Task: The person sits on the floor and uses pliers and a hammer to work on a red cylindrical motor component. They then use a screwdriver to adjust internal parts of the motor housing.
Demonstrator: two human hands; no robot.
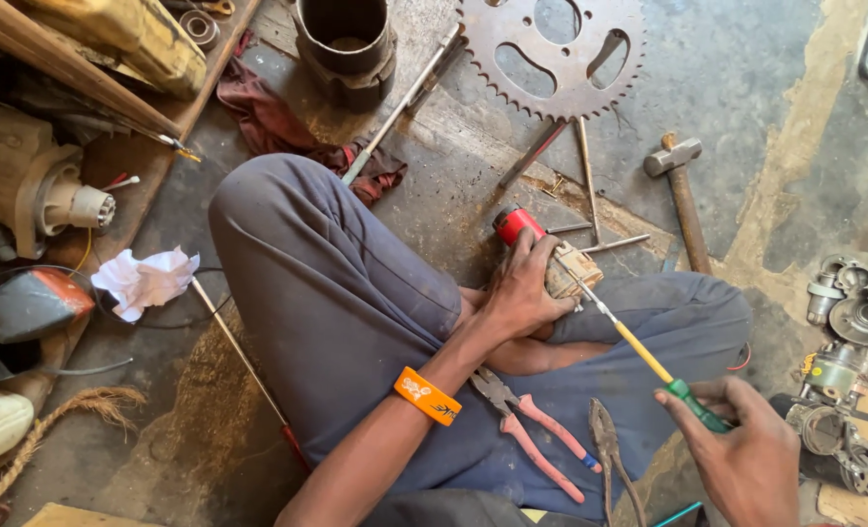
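On the lap, the left hand closes its grip around a small tan-and-red electrical part; it looks rigid, light and somewhat delicate, best clasped around its body. The right hand pinches the green-yellow screwdriver by its stiff handle, tip touching the part. Pliers lie just beside on the trousers.

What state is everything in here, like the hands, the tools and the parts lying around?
left hand: gripping the small part
small part: held on the lap, red end up
right hand: closed on the screwdriver
screwdriver: tip against the part
pliers: lying unused, jaws shut
hammer: lying flat on the floor
sprocket: lying flat
paper: crumpled
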